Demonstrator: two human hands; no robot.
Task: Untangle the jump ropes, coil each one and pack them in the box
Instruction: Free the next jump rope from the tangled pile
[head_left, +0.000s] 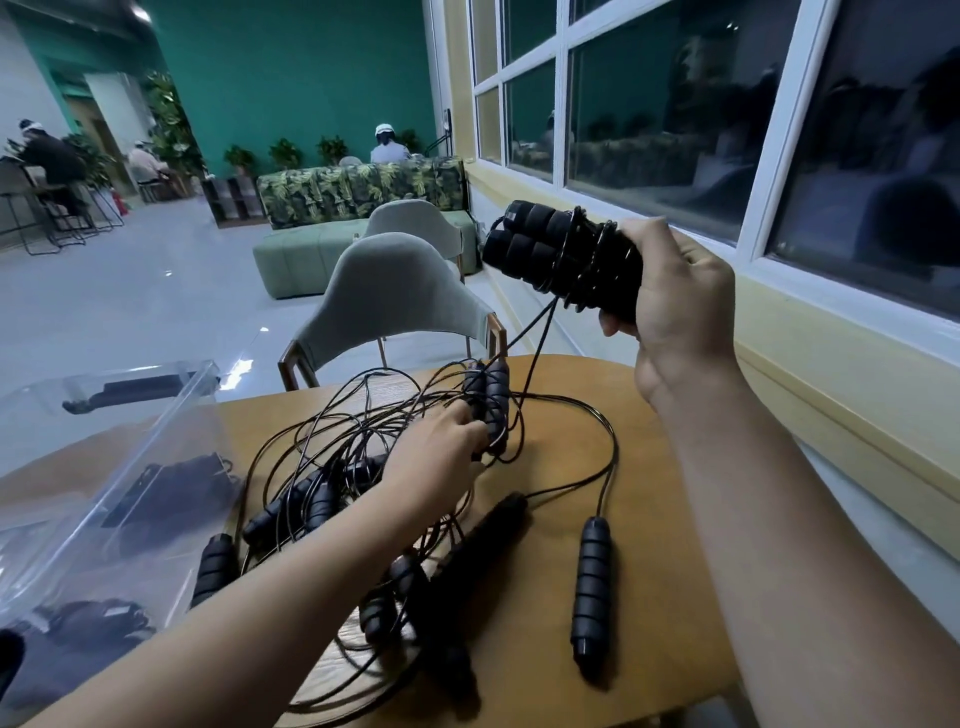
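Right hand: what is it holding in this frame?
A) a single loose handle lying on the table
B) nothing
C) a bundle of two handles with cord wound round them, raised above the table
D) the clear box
C: the right hand grips a bundle of two black handles wrapped in cord, lifted above the table, with cord trailing down to the tangle.

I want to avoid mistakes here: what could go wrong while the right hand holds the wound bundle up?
The cord from the bundle in the right hand runs down into the tangle; pulling harder may tighten knots. The pull might also drag the loose handle toward the table edge.
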